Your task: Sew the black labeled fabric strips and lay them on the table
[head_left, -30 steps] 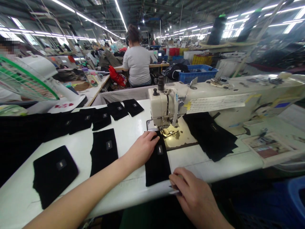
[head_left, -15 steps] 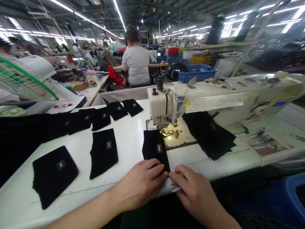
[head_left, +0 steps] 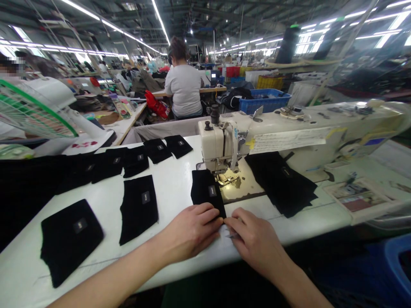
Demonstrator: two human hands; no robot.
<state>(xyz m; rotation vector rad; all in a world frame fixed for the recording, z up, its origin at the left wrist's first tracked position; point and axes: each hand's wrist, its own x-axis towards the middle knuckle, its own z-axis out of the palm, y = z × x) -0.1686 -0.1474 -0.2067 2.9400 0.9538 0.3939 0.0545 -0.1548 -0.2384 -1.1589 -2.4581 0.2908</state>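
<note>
A black fabric piece (head_left: 202,184) with a small dark label (head_left: 212,191) lies on the white sewing table, its far end beside the presser foot (head_left: 226,179) of the sewing machine (head_left: 216,143). My left hand (head_left: 194,229) presses on its near end, fingers closed at the edge. Right beside it, my right hand (head_left: 253,237) is closed, fingertips meeting the piece's near right corner. A small pointed metal tool (head_left: 233,235) sticks out from under the right fingers; its kind is mostly hidden.
Two labelled black pieces (head_left: 139,209) lie to the left, with a row of others (head_left: 157,149) behind. A black stack (head_left: 282,182) sits right of the needle, near a small parts tray (head_left: 358,194). A fan (head_left: 35,111) stands at left; a co-worker (head_left: 184,87) sits ahead.
Both hands have moved slightly away from me, pushing the black piece a little farther along beside the presser foot. The metal tool now shows less beneath the right fingers.
</note>
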